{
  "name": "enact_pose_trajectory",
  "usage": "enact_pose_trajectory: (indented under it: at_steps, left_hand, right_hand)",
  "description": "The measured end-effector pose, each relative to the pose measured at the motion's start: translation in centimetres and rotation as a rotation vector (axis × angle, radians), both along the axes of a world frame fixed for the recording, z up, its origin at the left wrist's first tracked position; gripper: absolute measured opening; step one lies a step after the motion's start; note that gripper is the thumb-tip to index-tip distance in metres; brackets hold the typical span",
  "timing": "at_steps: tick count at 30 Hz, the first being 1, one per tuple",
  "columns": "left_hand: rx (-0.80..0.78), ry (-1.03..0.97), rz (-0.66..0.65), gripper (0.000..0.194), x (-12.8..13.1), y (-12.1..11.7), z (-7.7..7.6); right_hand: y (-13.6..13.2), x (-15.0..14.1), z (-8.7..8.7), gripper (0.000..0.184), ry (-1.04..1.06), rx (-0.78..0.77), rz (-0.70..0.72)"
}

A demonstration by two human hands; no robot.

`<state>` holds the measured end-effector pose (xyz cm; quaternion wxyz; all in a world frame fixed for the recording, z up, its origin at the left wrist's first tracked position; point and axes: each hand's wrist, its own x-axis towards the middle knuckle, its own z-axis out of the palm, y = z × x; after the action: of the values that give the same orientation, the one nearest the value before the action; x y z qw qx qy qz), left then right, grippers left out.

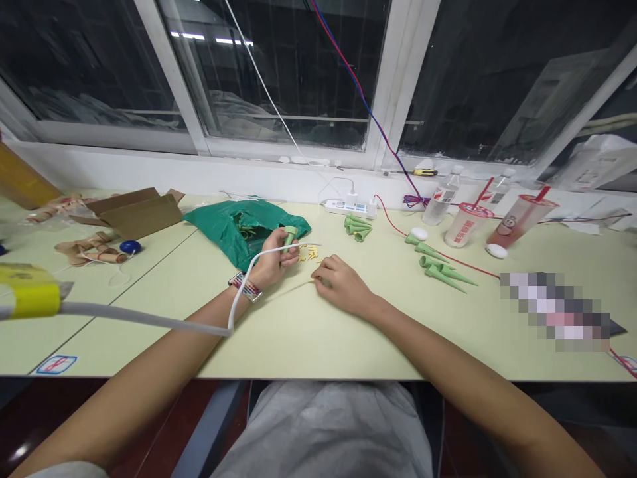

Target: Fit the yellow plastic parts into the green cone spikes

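Note:
My left hand (273, 261) is closed around a green plastic cone-shaped spike (289, 236), its wide hollow end up. Low over the table, my right hand (339, 284) has its fingers curled together; a speck of yellow shows by the fingertips, but what they grip is too small to make out. Between the two hands lie several small yellow plastic pieces (312, 252). Behind my left hand an open green plastic bag (219, 222) has more green pieces inside. Several matching spikes sit in one cluster (357, 226) beyond my right hand and another cluster (440, 269) to its right.
A white cable (149, 317) crosses in front of my left forearm. At the back are a power strip (348, 208), drink cups (468, 226) and a bottle (442, 199). A cardboard box (139, 212), wooden toys (89, 251) and a blue ball (130, 247) lie left.

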<state>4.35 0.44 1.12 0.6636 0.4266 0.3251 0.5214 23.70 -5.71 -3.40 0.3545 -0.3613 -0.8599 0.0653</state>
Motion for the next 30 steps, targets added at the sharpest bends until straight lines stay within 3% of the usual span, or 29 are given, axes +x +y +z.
enact_pose_trajectory:
  at_steps: [6,9,13,17,20,26,30]
  left_hand:
    - [0.02,0.068,-0.057,0.024,0.4,-0.2,-0.2]
    - [0.03,0.103,-0.118,0.022,0.7,-0.3,-0.7]
    - [-0.015,0.118,-0.174,0.021,1.1,-0.6,-1.1]
    - [-0.094,0.108,-0.26,0.02,1.8,-1.7,-1.0]
    - [-0.119,0.041,-0.317,0.018,2.4,-2.6,-0.9]
    - [-0.187,0.023,-0.335,0.028,2.6,-2.9,-0.8]
    - [-0.115,0.084,-0.222,0.024,2.6,-2.9,-1.0]
  right_hand:
    - [0.1,1.3,0.0,0.014,0.371,-0.208,-0.015]
    - [0.6,1.6,0.0,0.01,0.474,-0.282,-0.06]
    - [0.6,1.5,0.6,0.021,0.597,-0.358,-0.088]
    - [0.0,1.0,1.2,0.027,0.627,-0.321,-0.072]
    - [0.0,0.6,1.1,0.028,0.754,-0.424,-0.014]
    - [0.8,0.3,0.4,0.038,0.981,-0.627,0.071]
    - [0.9,0.1,0.5,0.039,1.038,-0.7,0.09]
